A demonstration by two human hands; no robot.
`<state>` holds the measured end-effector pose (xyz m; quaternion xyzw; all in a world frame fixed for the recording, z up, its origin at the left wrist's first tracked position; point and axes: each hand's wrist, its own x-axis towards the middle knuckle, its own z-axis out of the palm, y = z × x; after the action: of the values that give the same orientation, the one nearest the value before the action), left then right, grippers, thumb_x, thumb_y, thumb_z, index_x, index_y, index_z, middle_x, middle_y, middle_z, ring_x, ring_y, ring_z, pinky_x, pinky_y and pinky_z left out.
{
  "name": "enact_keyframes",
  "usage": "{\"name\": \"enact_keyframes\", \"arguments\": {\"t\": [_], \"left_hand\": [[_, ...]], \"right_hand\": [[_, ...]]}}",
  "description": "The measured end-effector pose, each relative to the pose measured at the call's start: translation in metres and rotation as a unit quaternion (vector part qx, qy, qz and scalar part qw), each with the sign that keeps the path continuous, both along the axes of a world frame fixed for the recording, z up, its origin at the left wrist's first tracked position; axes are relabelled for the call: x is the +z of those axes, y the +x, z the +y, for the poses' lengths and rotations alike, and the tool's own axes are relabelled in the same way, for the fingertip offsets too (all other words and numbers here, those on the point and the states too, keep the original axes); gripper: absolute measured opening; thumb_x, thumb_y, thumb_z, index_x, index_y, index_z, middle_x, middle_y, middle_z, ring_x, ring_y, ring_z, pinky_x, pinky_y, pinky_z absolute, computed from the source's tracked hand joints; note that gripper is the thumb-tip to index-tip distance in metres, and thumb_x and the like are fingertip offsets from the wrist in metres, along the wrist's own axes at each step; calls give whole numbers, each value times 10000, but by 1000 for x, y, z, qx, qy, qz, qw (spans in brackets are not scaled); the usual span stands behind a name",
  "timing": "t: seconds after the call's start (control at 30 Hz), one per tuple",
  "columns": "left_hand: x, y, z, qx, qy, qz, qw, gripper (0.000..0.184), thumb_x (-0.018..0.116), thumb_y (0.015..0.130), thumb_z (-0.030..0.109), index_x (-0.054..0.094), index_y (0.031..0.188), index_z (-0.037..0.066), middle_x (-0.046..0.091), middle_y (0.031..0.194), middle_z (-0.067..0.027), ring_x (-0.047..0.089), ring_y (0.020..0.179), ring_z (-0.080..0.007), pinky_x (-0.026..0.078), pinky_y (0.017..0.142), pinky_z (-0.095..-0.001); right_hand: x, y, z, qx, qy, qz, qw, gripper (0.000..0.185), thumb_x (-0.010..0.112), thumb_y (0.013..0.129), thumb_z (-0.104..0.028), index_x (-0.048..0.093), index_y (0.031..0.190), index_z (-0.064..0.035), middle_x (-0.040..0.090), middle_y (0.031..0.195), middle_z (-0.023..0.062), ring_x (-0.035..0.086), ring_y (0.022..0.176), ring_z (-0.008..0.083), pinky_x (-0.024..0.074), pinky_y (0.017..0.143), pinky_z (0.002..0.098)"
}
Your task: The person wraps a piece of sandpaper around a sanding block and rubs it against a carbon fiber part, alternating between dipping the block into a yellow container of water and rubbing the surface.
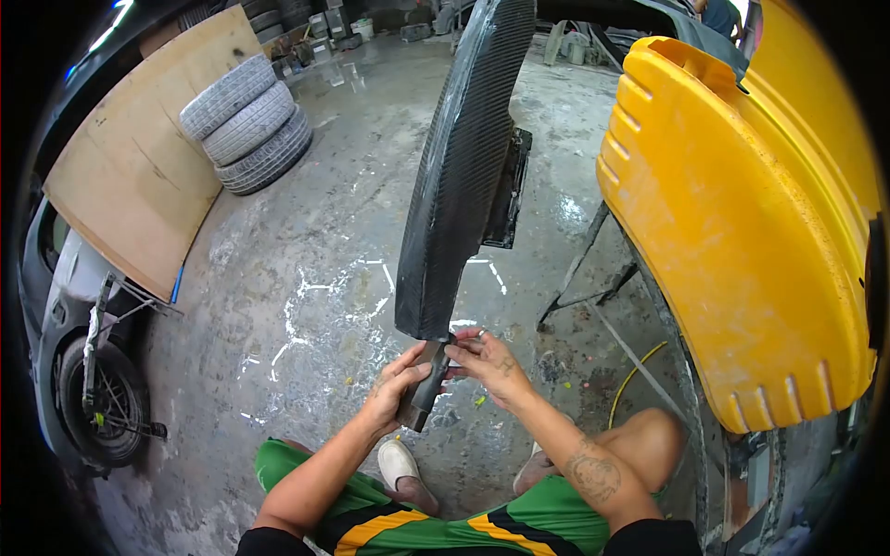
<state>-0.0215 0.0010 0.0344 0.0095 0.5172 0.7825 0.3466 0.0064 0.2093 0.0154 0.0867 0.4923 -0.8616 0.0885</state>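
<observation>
A long, curved black panel with a carbon-fibre weave rises in front of me, its lower end near my hands. Below that end is a narrow dark grey flat piece; I cannot tell whether it is joined to the panel. My left hand grips this piece from the left, thumb across its face. From the right, my right hand pinches its upper part, close to the panel's lower edge. A black framed bracket juts from the panel's right side.
At right, a large yellow body panel rests on a metal stand. Stacked tires stand by a leaning wooden board at left. A wheel lies nearer. A yellow hose crosses the floor. A person is far back.
</observation>
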Motion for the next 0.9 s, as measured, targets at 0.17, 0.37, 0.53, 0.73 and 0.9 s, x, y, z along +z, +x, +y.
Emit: {"name": "enact_keyframes", "arguments": {"t": [0.17,0.37,0.53,0.73,0.9], "left_hand": [[2,8,6,10,-26,8,1000,689,669,982,196,389,1582,4,659,1309,-135,695,1077,-181,593,859,-318],[4,9,10,33,-18,-26,999,755,771,945,133,389,1574,-32,684,1258,-94,693,1027,-138,576,850,-293],[5,0,7,65,-23,-8,998,849,789,935,118,289,1590,-87,678,1281,-134,693,1060,-155,565,891,-297],[4,0,5,61,4,-28,998,828,773,951,138,296,1593,-74,668,1310,-141,669,1134,-164,540,957,-299],[14,-1,4,48,-28,-5,998,814,759,966,162,297,1597,-63,647,1346,-148,647,1184,-178,525,994,-316]], "right_hand": [[-2,-1,-3,-31,58,15,998,495,852,908,-237,572,1235,6,677,1118,108,677,986,172,577,873,308],[-4,-2,2,-20,146,-30,989,426,844,915,-232,636,1238,-47,671,1117,51,657,1015,147,548,851,312],[10,-4,12,-1,10,-52,999,418,792,950,-156,598,1303,-43,707,1161,68,684,1042,157,560,815,331],[15,-6,13,1,73,-5,997,503,828,901,-120,592,1334,-18,731,1162,100,711,961,153,589,802,310],[16,-7,11,-1,73,-3,997,529,828,903,-123,587,1360,-13,727,1135,92,709,967,150,592,798,309]]}}
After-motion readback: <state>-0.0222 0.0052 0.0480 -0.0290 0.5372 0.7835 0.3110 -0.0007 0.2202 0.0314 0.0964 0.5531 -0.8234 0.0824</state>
